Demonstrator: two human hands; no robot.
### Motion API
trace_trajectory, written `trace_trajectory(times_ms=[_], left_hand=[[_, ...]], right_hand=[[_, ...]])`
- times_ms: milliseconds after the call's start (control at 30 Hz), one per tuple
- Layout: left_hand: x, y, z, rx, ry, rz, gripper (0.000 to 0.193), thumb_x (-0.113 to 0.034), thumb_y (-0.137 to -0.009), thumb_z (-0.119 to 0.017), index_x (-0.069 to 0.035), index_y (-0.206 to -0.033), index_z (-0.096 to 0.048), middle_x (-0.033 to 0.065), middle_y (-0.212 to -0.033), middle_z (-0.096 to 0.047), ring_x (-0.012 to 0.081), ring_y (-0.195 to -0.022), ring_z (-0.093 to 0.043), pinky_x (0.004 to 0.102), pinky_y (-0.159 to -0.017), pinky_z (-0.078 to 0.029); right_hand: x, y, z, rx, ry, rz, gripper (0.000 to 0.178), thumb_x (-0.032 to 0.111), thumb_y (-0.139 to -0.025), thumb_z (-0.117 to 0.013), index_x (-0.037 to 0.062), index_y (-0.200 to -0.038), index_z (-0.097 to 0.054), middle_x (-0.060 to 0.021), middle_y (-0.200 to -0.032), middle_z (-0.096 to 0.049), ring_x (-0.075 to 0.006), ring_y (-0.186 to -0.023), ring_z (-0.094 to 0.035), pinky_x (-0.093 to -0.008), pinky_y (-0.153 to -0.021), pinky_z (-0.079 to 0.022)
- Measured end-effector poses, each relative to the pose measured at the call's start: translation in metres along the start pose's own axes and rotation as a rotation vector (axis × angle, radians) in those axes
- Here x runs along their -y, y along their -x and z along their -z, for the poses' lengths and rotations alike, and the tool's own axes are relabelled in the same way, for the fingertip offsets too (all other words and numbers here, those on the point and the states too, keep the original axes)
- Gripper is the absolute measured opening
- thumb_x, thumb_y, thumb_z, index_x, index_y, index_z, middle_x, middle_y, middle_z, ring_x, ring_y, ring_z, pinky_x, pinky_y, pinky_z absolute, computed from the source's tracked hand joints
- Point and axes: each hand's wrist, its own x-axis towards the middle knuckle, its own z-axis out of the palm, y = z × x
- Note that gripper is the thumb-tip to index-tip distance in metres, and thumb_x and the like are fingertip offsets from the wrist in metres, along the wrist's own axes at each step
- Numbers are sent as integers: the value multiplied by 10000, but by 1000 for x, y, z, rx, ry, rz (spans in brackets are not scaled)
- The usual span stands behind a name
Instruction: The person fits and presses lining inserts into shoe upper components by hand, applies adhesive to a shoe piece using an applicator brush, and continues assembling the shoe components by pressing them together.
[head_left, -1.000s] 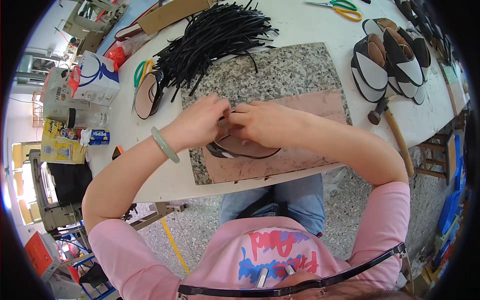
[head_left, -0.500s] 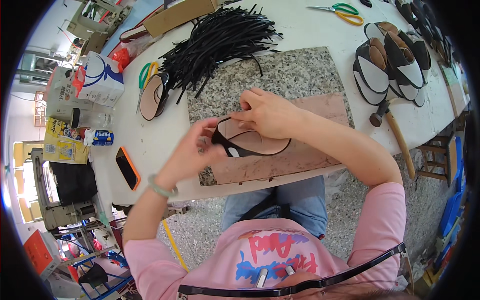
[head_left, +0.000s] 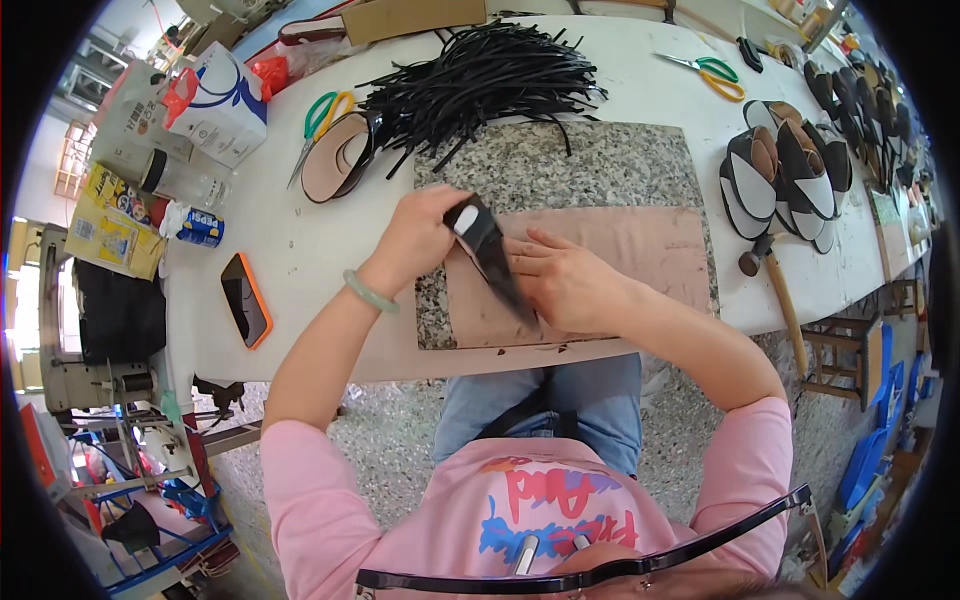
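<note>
A black shoe upper with a small white patch stands tilted over the pinkish sheet on the granite slab. My left hand grips its upper left end. Against its right side lies my right hand, fingers stretched out toward the upper; its thumb is hard to make out. A second upper, black with pale lining, rests to the left of the slab. Beyond the slab is a heap of thin black strips.
Green-and-orange scissors lie beside the second upper, and another pair lies far right. A hammer and stacked black-and-white uppers are on the right. A phone, can and clear bottle stand left.
The upper has been turned from lying flat, pale lining showing, to tilted on its side with its black face showing. My left hand has moved up; my right hand has moved down and right.
</note>
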Motion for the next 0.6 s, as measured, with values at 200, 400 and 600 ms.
trace_trajectory(times_ms=[200,400,600], left_hand=[[-4,-13,-2,-94,60,157,258,2,-722,-597,-14,-954,-710,171,-815,-688,311,-725,-661,342,-706,-520],[-35,-3,12,24,256,368,244,0,-760,-604,-6,-976,-718,97,-802,-708,137,-710,-648,264,-686,-517],[-64,9,6,-34,522,294,211,-10,-867,-630,26,-1073,-648,56,-924,-707,79,-837,-640,226,-755,-514]], right_hand=[[-13,-10,-13,-82,-195,-66,326,159,-780,-661,24,-1074,-622,-106,-1121,-647,-276,-1103,-592,-393,-977,-442],[-10,-41,-1,-527,-706,-839,246,164,-787,-723,3,-948,-628,-175,-937,-649,-330,-756,-630,-393,-686,-509],[-8,-39,29,-349,-636,-792,128,108,-831,-592,-13,-852,-628,-226,-816,-652,-389,-764,-639,-427,-674,-496]])
